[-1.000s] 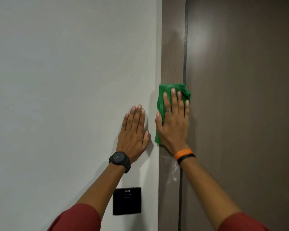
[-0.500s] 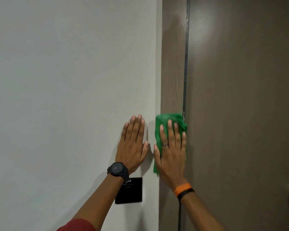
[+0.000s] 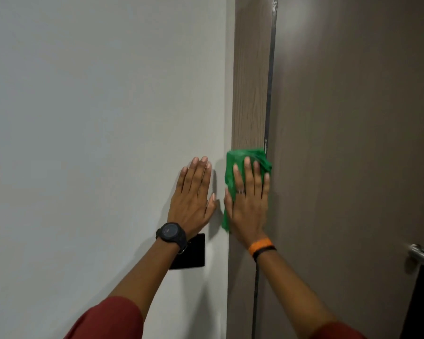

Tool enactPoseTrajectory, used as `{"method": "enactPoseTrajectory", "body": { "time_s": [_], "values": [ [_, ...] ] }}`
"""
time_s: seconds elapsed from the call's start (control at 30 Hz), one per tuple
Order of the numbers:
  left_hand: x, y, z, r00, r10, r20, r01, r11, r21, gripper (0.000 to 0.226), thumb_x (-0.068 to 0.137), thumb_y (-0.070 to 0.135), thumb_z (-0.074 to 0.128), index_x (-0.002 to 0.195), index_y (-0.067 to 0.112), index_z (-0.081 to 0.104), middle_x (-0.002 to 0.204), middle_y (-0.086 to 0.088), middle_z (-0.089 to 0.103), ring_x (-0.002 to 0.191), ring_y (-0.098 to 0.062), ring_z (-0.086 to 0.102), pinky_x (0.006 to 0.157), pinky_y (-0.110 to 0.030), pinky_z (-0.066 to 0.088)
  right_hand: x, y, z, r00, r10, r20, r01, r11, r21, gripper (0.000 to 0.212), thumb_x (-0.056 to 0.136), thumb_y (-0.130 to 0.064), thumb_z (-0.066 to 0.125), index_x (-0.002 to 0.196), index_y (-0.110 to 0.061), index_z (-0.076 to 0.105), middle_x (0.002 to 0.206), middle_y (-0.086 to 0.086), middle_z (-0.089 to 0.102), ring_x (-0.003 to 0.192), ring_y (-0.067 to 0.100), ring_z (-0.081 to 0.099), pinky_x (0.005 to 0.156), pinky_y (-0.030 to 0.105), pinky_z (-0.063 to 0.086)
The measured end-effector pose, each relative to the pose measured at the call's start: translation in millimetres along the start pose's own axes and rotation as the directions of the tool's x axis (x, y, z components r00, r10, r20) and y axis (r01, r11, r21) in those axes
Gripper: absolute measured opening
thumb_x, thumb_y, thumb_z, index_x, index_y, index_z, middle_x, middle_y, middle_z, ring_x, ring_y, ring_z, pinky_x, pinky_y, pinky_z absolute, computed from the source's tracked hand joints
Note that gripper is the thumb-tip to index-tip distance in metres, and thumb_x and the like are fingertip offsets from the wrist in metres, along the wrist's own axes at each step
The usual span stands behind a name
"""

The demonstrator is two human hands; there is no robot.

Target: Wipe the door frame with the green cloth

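**Cloth pressed flat to door frame**

The right hand [image 3: 249,204], fingers extended and spread flat, presses the green cloth [image 3: 233,165] against the wood-grain door frame [image 3: 251,81], beside the seam with the brown door [image 3: 353,143]. The cloth's lower part lies hidden beneath the palm. The left hand [image 3: 194,199] rests open and flat on the grey wall [image 3: 96,118], holding nothing. A black wall plate [image 3: 194,255], possibly a switch, sits partly behind the left wrist.
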State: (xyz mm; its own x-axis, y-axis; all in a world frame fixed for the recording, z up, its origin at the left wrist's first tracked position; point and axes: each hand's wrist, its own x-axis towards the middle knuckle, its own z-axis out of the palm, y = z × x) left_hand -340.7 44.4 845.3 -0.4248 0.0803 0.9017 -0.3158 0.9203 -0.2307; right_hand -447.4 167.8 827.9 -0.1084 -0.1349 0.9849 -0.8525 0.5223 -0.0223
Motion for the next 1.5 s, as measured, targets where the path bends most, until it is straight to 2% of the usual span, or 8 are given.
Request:
{"method": "enactPoseTrajectory", "body": {
  "time_s": [0.17, 0.43, 0.67, 0.83, 0.97, 1.13, 1.33, 1.5],
  "values": [
    [6, 0, 4, 1.000, -0.012, -0.011, 0.012, 1.000, -0.001, 0.074, 0.099, 0.031, 0.040, 0.162, 0.001, 0.015, 0.170, -0.019, 0.012, 0.159, -0.033, 0.009, 0.130, -0.050, 0.010, 73, -4, -10, 0.998, 0.020, -0.060, -0.019, 1.000, 0.005, 0.063, 0.105, -0.029, 0.049, 0.162, -0.011, 0.030, 0.171, 0.017, 0.022, 0.160, 0.033, 0.016, 0.131, 0.057, 0.012],
    [-13, 10, 12, 0.999, -0.039, 0.000, 0.039, 0.999, -0.007, 0.072, 0.098, 0.031, 0.039, 0.160, -0.002, 0.020, 0.169, -0.023, 0.016, 0.158, -0.037, 0.012, 0.129, -0.052, 0.010, 36, -6, -5, 0.996, 0.049, -0.072, -0.046, 0.998, 0.050, 0.061, 0.105, -0.029, 0.050, 0.161, -0.009, 0.032, 0.170, 0.018, 0.026, 0.160, 0.035, 0.019, 0.130, 0.058, 0.014],
    [-62, 18, 27, 0.997, -0.036, 0.065, 0.034, 0.999, 0.034, 0.074, 0.101, 0.035, 0.037, 0.161, 0.000, 0.012, 0.170, -0.020, 0.013, 0.159, -0.034, 0.008, 0.130, -0.048, 0.004, -69, -4, 7, 0.996, 0.073, 0.056, -0.075, 0.997, 0.034, 0.067, 0.104, -0.034, 0.048, 0.163, -0.015, 0.021, 0.172, 0.015, 0.019, 0.161, 0.032, 0.013, 0.131, 0.056, 0.009],
    [-86, 26, 30, 0.990, -0.072, 0.121, 0.069, 0.997, 0.025, 0.073, 0.102, 0.036, 0.033, 0.162, 0.001, 0.010, 0.171, -0.018, 0.009, 0.159, -0.031, 0.004, 0.130, -0.045, 0.002, -108, -3, -3, 0.978, 0.046, 0.205, -0.060, 0.996, 0.065, 0.082, 0.093, -0.041, 0.049, 0.163, -0.007, 0.023, 0.173, 0.019, 0.013, 0.161, 0.035, 0.007, 0.130, 0.060, 0.005],
    [-100, 34, 26, 0.982, -0.093, 0.167, 0.095, 0.995, -0.003, 0.072, 0.103, 0.037, 0.032, 0.161, -0.001, 0.012, 0.171, -0.019, 0.010, 0.159, -0.032, 0.007, 0.129, -0.047, 0.009, -134, 2, -11, 0.958, 0.005, 0.286, -0.013, 1.000, 0.023, 0.092, 0.079, -0.025, 0.061, 0.163, -0.007, 0.026, 0.173, 0.018, 0.012, 0.161, 0.034, 0.010, 0.126, 0.068, 0.016],
    [-118, 40, 17, 0.964, -0.115, 0.241, 0.126, 0.992, -0.031, 0.072, 0.102, 0.037, 0.032, 0.162, 0.000, 0.013, 0.170, -0.018, 0.013, 0.159, -0.033, 0.011, 0.127, -0.049, 0.016, -157, 4, -16, 0.971, 0.019, 0.238, -0.014, 1.000, -0.021, 0.067, 0.094, -0.019, 0.048, 0.159, -0.016, 0.035, 0.166, 0.013, 0.034, 0.151, 0.028, 0.033, 0.112, 0.058, 0.042],
    [-146, 45, -1, 0.954, -0.118, 0.275, 0.140, 0.988, -0.062, 0.071, 0.102, 0.035, 0.036, 0.162, 0.001, 0.017, 0.170, -0.017, 0.016, 0.159, -0.031, 0.009, 0.129, -0.047, 0.010, -182, 4, -29, 0.978, 0.011, 0.206, -0.030, 0.996, 0.089, 0.075, 0.069, -0.005, 0.094, 0.138, -0.010, 0.063, 0.136, 0.009, 0.058, 0.116, 0.029, 0.052, 0.090, 0.046, 0.055],
    [-199, 47, -23, 0.940, -0.156, 0.304, 0.188, 0.979, -0.078, 0.072, 0.100, 0.032, 0.040, 0.161, 0.001, 0.018, 0.170, -0.018, 0.018, 0.159, -0.032, 0.011, 0.129, -0.050, 0.015, -213, -26, -47, 0.954, 0.011, 0.299, -0.087, 0.966, 0.243, 0.074, 0.073, -0.013, 0.091, 0.140, -0.011, 0.060, 0.132, 0.005, 0.051, 0.116, 0.028, 0.053, 0.093, 0.048, 0.055]
  ]
}}
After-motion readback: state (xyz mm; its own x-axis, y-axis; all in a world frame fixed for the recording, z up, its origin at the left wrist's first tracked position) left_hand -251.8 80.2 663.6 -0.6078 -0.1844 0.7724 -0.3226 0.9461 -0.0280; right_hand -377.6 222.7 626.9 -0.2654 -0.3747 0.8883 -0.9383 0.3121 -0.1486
